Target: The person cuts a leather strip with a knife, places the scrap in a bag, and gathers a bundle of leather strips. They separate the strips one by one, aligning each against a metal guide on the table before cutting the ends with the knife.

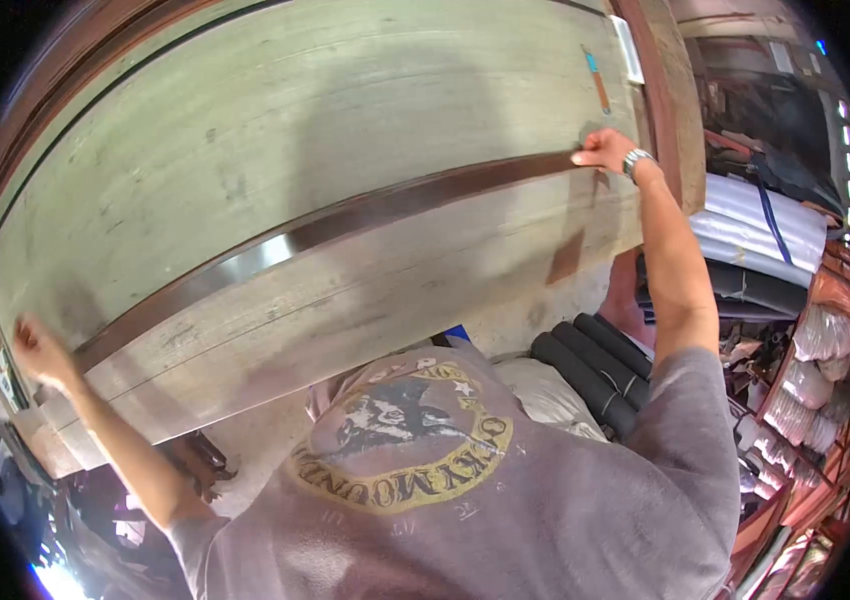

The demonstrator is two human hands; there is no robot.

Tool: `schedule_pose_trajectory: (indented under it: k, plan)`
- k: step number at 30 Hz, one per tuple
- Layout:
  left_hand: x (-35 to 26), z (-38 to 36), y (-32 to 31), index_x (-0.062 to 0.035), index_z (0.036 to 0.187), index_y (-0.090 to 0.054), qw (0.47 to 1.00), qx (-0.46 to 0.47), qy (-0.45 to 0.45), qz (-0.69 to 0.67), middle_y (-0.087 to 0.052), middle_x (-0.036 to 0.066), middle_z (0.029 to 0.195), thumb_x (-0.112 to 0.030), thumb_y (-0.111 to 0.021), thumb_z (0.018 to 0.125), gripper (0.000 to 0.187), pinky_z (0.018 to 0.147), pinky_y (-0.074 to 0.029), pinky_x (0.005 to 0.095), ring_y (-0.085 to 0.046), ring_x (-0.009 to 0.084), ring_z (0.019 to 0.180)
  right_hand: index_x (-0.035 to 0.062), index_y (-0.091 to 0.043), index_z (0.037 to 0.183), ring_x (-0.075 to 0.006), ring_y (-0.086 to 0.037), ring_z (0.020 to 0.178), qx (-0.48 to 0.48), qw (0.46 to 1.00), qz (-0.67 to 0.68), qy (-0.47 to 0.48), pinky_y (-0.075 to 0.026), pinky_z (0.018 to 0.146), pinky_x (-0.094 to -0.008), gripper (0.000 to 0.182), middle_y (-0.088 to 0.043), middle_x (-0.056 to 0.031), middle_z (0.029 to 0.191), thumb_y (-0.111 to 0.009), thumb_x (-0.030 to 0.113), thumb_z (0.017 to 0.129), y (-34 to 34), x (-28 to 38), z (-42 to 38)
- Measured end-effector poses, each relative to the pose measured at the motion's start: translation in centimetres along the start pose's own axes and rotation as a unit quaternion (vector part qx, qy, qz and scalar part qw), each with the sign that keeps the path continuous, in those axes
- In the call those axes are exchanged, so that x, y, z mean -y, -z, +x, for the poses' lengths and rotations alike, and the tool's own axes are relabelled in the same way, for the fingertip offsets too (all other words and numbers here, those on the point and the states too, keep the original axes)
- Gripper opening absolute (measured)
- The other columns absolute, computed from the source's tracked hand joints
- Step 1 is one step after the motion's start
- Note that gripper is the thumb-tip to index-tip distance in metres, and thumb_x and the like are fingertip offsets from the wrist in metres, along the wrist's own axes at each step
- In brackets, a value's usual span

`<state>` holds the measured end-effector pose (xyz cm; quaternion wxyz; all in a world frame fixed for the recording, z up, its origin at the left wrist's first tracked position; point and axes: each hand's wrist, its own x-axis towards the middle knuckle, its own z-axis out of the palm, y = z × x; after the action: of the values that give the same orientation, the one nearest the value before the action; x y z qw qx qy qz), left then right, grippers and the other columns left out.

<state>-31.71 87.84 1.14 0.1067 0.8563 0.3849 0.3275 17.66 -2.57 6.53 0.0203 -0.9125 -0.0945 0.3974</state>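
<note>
A long, glossy dark brown strip [375,208] lies in a curve across the worn wooden work table [195,170]. At its right end my right hand [605,150], with a metal watch at the wrist, pinches the strip between thumb and fingers. My left hand [37,350] is over the table's left end, just beyond the strip's left end. It is smeared by motion, its fingers look bent, and I cannot tell whether they hold anything. Above my right hand lies a slim tool [597,82] with a teal and an orange-brown part.
A white object [627,50] sits by the table's raised brown right edge. Dark rolls [595,365] lie on the floor below. To the right are silvery rolls [755,220] and a rack holding bundled goods [823,345]. A small brown patch [567,258] shows near the front edge.
</note>
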Motion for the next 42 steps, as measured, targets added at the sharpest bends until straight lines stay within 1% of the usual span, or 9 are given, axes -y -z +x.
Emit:
schedule_pose_trajectory:
  k: [3,5,10,15,19,21,27,35,42]
  plan:
    - [-36.5,-14.3,-2.5,-0.0049,0.116,-0.071,0.935,0.283,0.046,-0.207,-0.072,0.006,0.103,-0.023,-0.069,0.099,0.026,0.079,-0.052,0.0306,-0.064,0.0146,0.088,0.0031,-0.069,0.079,-0.0144,-0.059,0.059,0.015,0.999,-0.044,0.026,-0.046,0.053,-0.0352,0.047,-0.063,-0.0039,0.063,-0.083,0.048,0.082,0.5,0.6,0.1]
    - [-49.5,-21.9,-5.0,-0.0043,0.115,-0.071,0.83,0.477,-0.023,-0.288,-0.068,0.002,0.088,-0.017,-0.07,0.095,0.023,0.072,-0.049,0.0274,-0.058,0.0098,0.078,0.0033,-0.077,0.091,-0.0191,-0.066,0.064,0.044,0.997,-0.05,0.033,-0.054,0.062,-0.0394,0.051,-0.073,-0.0084,0.076,-0.083,0.053,0.08,0.5,-0.4,1.2]
    - [-70.8,-33.0,-12.3,-0.0032,0.105,-0.07,0.765,0.478,-0.123,-0.414,-0.067,0.015,0.088,-0.013,-0.071,0.092,0.016,0.077,-0.053,0.0407,-0.065,0.0302,0.082,0.0046,-0.079,0.091,-0.0328,-0.074,0.092,0.004,0.991,-0.123,0.06,-0.056,0.084,-0.0434,0.059,-0.076,-0.0188,0.094,-0.08,0.062,0.077,0.2,-0.3,1.7]
    - [-73.0,-37.3,-16.9,-0.0061,0.103,-0.077,0.843,0.379,-0.235,-0.3,-0.062,0.013,0.081,-0.01,-0.073,0.089,0.014,0.08,-0.049,0.0413,-0.06,0.0288,0.084,0.0059,-0.078,0.085,-0.0325,-0.071,0.078,-0.135,0.983,0.006,0.123,-0.054,0.074,-0.0451,0.047,-0.075,-0.0154,0.082,-0.08,0.052,0.079,-0.8,-2.5,-0.3]
    - [-74.4,-36.9,-15.4,-0.0076,0.107,-0.08,0.852,0.396,-0.233,-0.252,-0.056,0.011,0.076,-0.006,-0.074,0.087,0.02,0.078,-0.048,0.0394,-0.054,0.0271,0.078,0.0099,-0.078,0.097,-0.0308,-0.072,0.089,-0.031,0.988,-0.008,0.152,-0.055,0.078,-0.044,0.05,-0.076,-0.0133,0.094,-0.081,0.055,0.077,2.0,-7.5,1.5]
    - [-74.5,-36.8,-15.6,-0.0086,0.108,-0.08,0.85,0.393,-0.246,-0.249,-0.056,0.01,0.076,-0.005,-0.073,0.087,0.022,0.078,-0.048,0.0389,-0.054,0.0262,0.078,0.0069,-0.071,0.091,-0.0304,-0.071,0.088,-0.105,0.971,0.033,0.21,-0.054,0.076,-0.043,0.05,-0.074,-0.0145,0.092,-0.083,0.053,0.076,2.0,-11.4,2.4]
    - [-74.5,-37.2,-15.6,-0.0111,0.11,-0.081,0.855,0.369,-0.273,-0.243,-0.052,0.008,0.077,0.0,-0.072,0.086,0.028,0.073,-0.046,0.0369,-0.052,0.0232,0.076,0.0053,-0.069,0.096,-0.0296,-0.061,0.088,-0.298,0.851,0.056,0.43,-0.052,0.08,-0.0411,0.028,-0.063,-0.0084,0.09,-0.08,0.029,0.086,0.2,-15.7,2.0]
    - [-73.6,-38.0,-15.9,-0.0156,0.117,-0.078,0.86,0.379,-0.279,-0.196,-0.054,0.007,0.092,-0.001,-0.071,0.084,0.037,0.083,-0.048,0.0383,-0.053,0.0255,0.087,0.0179,-0.076,0.118,-0.0238,-0.061,0.103,-0.301,0.855,-0.022,0.422,-0.052,0.09,-0.0413,0.036,-0.069,-0.001,0.108,-0.078,0.031,0.085,-0.3,-16.9,0.6]
    - [-79.9,-41.8,-18.3,-0.0044,0.106,-0.071,0.846,0.313,-0.341,-0.265,-0.063,0.014,0.115,-0.01,-0.073,0.084,0.023,0.091,-0.05,0.0455,-0.06,0.0346,0.108,0.0165,-0.076,0.117,-0.0242,-0.06,0.105,-0.303,0.856,-0.005,0.418,-0.051,0.089,-0.0402,0.037,-0.068,-0.0013,0.11,-0.08,0.026,0.082,-0.6,-17.0,1.2]
